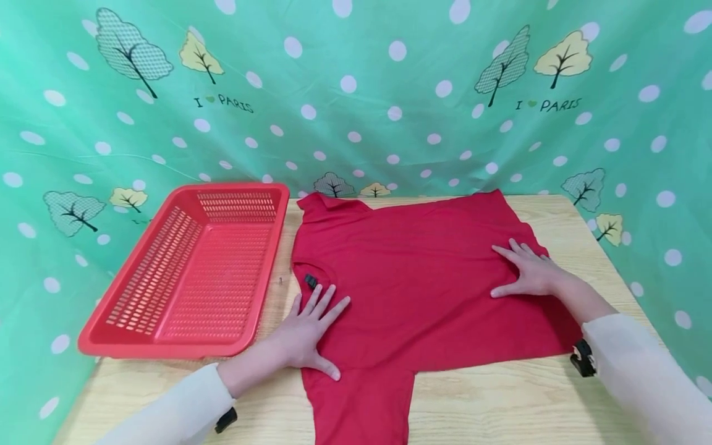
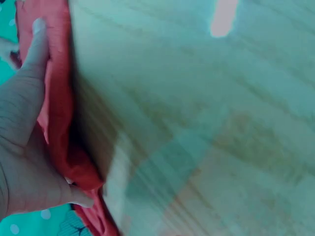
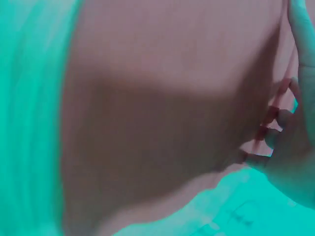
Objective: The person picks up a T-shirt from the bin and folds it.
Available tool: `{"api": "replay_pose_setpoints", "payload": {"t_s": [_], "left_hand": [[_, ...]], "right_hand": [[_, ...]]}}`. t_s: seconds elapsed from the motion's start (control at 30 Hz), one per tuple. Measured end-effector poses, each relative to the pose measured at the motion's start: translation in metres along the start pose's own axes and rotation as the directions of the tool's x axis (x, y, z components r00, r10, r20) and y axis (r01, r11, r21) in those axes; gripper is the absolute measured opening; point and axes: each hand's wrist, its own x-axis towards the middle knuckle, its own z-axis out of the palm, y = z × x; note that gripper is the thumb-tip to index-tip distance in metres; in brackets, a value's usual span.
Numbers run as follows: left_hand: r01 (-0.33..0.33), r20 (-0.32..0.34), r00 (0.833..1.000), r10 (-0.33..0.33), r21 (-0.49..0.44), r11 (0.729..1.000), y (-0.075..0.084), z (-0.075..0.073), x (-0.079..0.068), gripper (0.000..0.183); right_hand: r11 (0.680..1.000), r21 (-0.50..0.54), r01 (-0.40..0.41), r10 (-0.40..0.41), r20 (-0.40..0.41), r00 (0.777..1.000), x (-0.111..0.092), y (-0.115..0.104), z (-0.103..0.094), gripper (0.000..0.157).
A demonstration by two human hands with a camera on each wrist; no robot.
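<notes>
A red T-shirt (image 1: 411,278) lies spread sideways on the wooden table, its neckline toward the left and its hem toward the right. One sleeve hangs toward the near edge; the other is bunched at the far left. My left hand (image 1: 308,337) rests with fingers spread on the shoulder area just below the collar, where a dark label (image 1: 311,281) shows. In the left wrist view, the left hand (image 2: 24,128) lies along the red fabric (image 2: 59,98). Near the hem, my right hand (image 1: 528,272) touches the shirt with its fingers spread.
A red plastic basket (image 1: 261,309) with perforated walls stands left of the shirt, nothing inside it. Behind the wooden table (image 1: 489,402) hangs a green dotted cloth (image 1: 378,123) printed with trees. Dark straps (image 1: 583,358) sit at both wrists.
</notes>
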Motion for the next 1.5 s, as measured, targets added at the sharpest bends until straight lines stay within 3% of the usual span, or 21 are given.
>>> {"api": "replay_pose_setpoints", "payload": {"t_s": [0.17, 0.3, 0.43, 0.63, 0.83, 1.0, 1.2, 1.37, 1.5], "left_hand": [[0.047, 0.067, 0.997, -0.045, -0.041, 0.998, 0.002, -0.008, -0.008, 0.132], [0.081, 0.113, 0.991, -0.074, -0.061, 0.995, 0.007, -0.012, -0.009, 0.133], [0.099, 0.090, 0.992, -0.092, -0.083, 0.992, 0.014, -0.014, -0.007, 0.132], [0.083, -0.066, 0.993, -0.098, -0.195, 0.977, 0.029, -0.017, 0.020, 0.128], [0.101, -0.071, 0.989, -0.127, -0.296, 0.950, 0.035, -0.015, 0.054, 0.126], [0.207, -0.011, 0.976, -0.216, -0.239, 0.949, 0.024, -0.011, 0.074, 0.125], [0.339, 0.125, 0.939, -0.322, -0.167, 0.926, 0.013, -0.015, 0.082, 0.128], [0.380, 0.215, 0.913, -0.347, -0.136, 0.915, 0.014, -0.030, 0.083, 0.125], [0.403, 0.199, 0.908, -0.367, -0.187, 0.896, 0.016, -0.052, 0.093, 0.116]], "right_hand": [[1.000, 0.023, -0.003, 0.003, 0.000, 1.000, -0.005, 0.016, 0.001, 0.120], [1.000, 0.025, -0.006, 0.005, 0.004, 1.000, -0.004, 0.014, -0.002, 0.120], [1.000, 0.013, -0.013, 0.013, -0.001, 1.000, -0.003, 0.005, -0.007, 0.118], [1.000, 0.015, -0.010, 0.010, -0.048, 0.999, 0.006, -0.008, -0.008, 0.116], [1.000, 0.029, -0.001, 0.002, -0.049, 0.999, 0.021, -0.026, -0.005, 0.116], [1.000, 0.019, -0.006, 0.007, -0.068, 0.998, 0.033, -0.033, -0.001, 0.115], [0.997, 0.025, -0.079, 0.081, -0.107, 0.991, 0.037, -0.009, 0.003, 0.119], [0.993, 0.014, -0.117, 0.117, -0.098, 0.988, 0.036, -0.001, 0.003, 0.121], [0.993, -0.005, -0.122, 0.121, -0.114, 0.986, 0.037, -0.007, -0.004, 0.115]]}}
